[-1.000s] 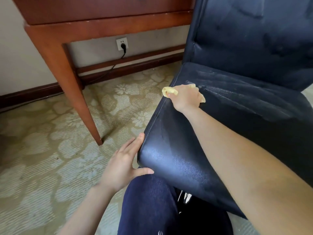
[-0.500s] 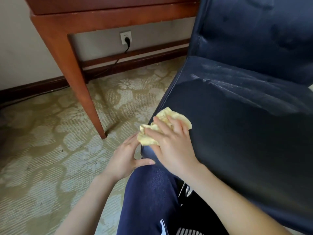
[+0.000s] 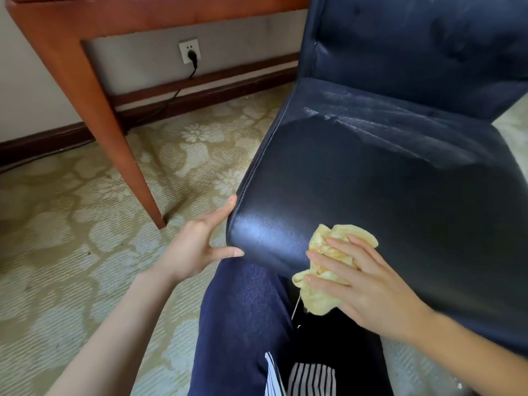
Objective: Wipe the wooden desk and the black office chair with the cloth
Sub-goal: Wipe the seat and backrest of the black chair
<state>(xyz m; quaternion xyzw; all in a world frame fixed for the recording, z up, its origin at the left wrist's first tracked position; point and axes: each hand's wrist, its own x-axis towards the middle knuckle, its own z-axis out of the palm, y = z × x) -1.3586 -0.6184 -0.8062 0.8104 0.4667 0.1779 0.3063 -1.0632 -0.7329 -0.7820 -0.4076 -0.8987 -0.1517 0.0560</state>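
The black office chair (image 3: 371, 181) fills the right side, its seat streaked with pale smears near the backrest. A crumpled yellow cloth (image 3: 321, 300) lies on the seat's front edge, and my right hand (image 3: 368, 284) presses it down with spread, straight fingers. My left hand (image 3: 194, 247) braces the seat's front left corner, fingers flat along the side and thumb across the front. The wooden desk (image 3: 94, 90) stands at the upper left; only its leg and apron show.
My leg in dark blue trousers (image 3: 243, 324) is under the seat's front edge. A wall socket (image 3: 189, 50) with a black plug and cable sits behind the desk. Patterned carpet (image 3: 71, 238) covers the floor to the left.
My right hand drew the cloth from the seat's far left edge down to the front left corner, then slid it right along the front edge. The left hand stayed on the corner.
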